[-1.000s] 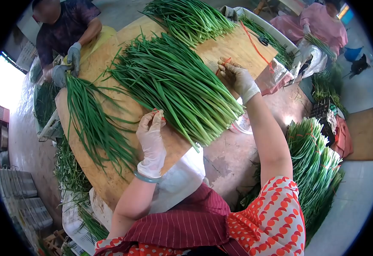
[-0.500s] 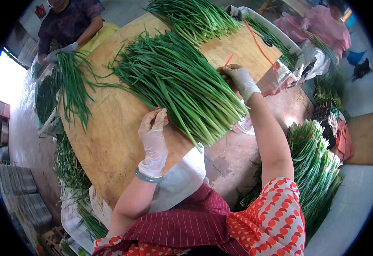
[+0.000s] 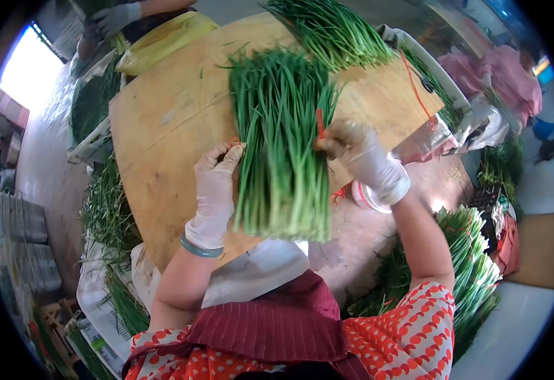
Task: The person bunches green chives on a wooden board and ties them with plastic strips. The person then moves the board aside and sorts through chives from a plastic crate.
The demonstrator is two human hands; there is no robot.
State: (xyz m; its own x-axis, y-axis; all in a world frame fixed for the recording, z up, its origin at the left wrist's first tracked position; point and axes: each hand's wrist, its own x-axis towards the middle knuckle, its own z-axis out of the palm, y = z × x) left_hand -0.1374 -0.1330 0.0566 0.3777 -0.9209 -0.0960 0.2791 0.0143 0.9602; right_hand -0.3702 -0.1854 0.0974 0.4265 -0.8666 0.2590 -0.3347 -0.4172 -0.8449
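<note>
A thick bundle of green chives point(image 3: 283, 145) lies on the wooden board point(image 3: 169, 158), leaves pointing away and pale stems toward me. At its left edge my gloved left hand point(image 3: 216, 190) pinches an orange-red tie. On the bundle's right side, my gloved right hand point(image 3: 362, 155) has its fingers closed on a red tie, with one end sticking up. Any part of the tie beneath the bundle is hidden. Another pile of chives point(image 3: 334, 35) rests at the far edge of the board.
A person's gloved hand point(image 3: 115, 19) holds greens at upper left, by a yellow cloth point(image 3: 166, 41). Another person in pink point(image 3: 508, 79) is at upper right. Tied bundles point(image 3: 464, 253) stand at right; a white tub point(image 3: 372, 195) is below the board's right edge.
The bundle has turned from slanted to nearly upright in view, with both my hands at its sides. The other person's loose chives have left the board's left side.
</note>
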